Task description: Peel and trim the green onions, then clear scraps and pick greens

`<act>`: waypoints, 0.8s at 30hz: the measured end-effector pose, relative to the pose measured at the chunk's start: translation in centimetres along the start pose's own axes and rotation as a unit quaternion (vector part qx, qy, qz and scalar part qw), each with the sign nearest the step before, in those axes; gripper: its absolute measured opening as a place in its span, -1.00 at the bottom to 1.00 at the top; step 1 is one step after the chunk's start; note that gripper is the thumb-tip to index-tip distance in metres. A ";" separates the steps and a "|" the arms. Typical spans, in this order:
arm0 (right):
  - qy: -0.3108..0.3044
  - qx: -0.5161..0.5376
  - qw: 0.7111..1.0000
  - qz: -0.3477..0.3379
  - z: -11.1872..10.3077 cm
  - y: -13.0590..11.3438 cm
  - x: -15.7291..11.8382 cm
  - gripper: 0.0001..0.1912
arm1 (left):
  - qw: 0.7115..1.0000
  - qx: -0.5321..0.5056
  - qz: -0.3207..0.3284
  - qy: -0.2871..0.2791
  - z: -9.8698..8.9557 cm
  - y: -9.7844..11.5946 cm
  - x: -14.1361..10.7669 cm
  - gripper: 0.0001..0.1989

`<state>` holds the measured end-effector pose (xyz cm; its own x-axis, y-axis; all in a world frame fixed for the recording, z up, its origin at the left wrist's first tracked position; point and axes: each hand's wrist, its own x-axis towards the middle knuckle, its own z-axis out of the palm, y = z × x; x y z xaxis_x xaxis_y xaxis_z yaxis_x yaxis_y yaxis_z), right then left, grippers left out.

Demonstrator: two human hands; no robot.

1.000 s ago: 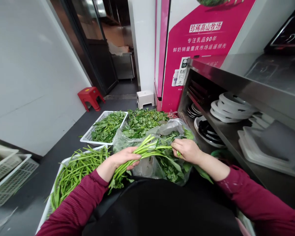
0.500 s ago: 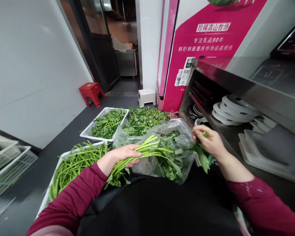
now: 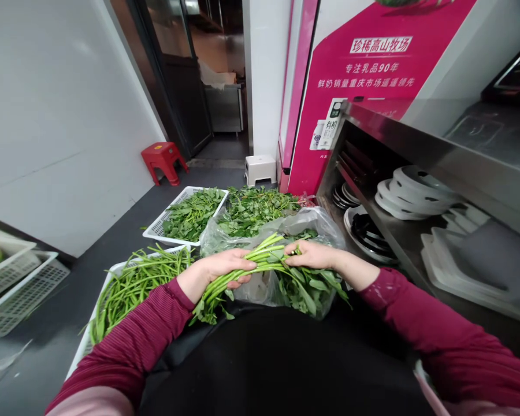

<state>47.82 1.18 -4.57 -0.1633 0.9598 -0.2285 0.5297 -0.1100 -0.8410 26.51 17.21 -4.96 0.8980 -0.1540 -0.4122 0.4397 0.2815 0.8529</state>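
Observation:
A bunch of green leafy stems (image 3: 264, 257) lies across my lap side, its cut ends and leaves pointing both ways. My left hand (image 3: 229, 268) is wrapped round the stems. On the bunch's right part, my right hand (image 3: 307, 255) is closed with its fingertips at the stems, and leafy tops hang below it. Beneath and behind the hands is a clear plastic bag (image 3: 323, 222) with more greens. Bare stems fill a white basket (image 3: 112, 277) at the left. Leafy greens lie in another white basket (image 3: 156, 226) and in a heap (image 3: 257, 208) behind the bag.
A red stool (image 3: 162, 159) and a white stool (image 3: 260, 169) stand further back. Steel shelving (image 3: 390, 231) at the right holds stacked plates (image 3: 409, 193) and trays. More white baskets (image 3: 23, 294) are at the far left, beside a wall.
My right hand has moved left from beside the bag to the bunch, bringing its leafy piece along. My left hand keeps its hold on the stems.

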 end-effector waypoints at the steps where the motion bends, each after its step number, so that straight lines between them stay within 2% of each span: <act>1: -0.006 0.034 0.999 -0.013 0.2 0.2 0.1 -0.71 | 1.000 -0.003 0.003 0.003 0.0 -0.1 0.0 -0.65; 4: 0.029 0.101 0.994 -0.039 1.0 0.8 0.3 -0.74 | 1.000 -0.001 0.006 0.008 0.2 -0.3 -0.1 -0.65; 8: 0.162 0.152 0.975 -0.022 2.7 1.4 0.9 -0.75 | 0.999 0.009 0.022 0.025 0.6 -0.5 0.3 -0.66; 11: 0.233 0.178 0.956 -0.008 3.9 1.4 1.6 -0.75 | 0.998 0.002 0.038 0.044 1.1 -0.5 1.1 -0.69; 14: 0.311 0.203 0.928 -0.010 4.0 1.7 2.0 -0.77 | 0.997 -0.008 0.049 0.056 1.5 -0.7 1.8 -0.68; 17: 0.413 0.239 0.879 -0.002 2.0 3.5 0.9 -0.75 | 0.997 -0.018 0.061 0.047 1.5 -1.1 1.5 -0.68; 21: 0.535 0.275 0.799 0.001 -2.5 6.0 -3.4 -0.72 | 0.994 -0.051 0.091 0.041 0.3 -2.0 -0.4 -0.66; 22: 0.555 0.264 0.788 -0.006 -3.3 6.1 -4.7 -0.72 | 0.993 -0.056 0.096 0.036 -0.1 -2.3 -0.8 -0.64; 24: 0.576 0.196 0.794 -0.022 -4.3 5.4 -6.7 -0.74 | 0.994 -0.055 0.098 0.013 -0.8 -2.8 -1.4 -0.60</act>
<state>55.31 -4.74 -5.45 0.8133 0.5402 0.2160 0.2089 0.0754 -0.9750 24.06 17.44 -7.00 0.9660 -0.0612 -0.2513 0.2541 0.4053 0.8781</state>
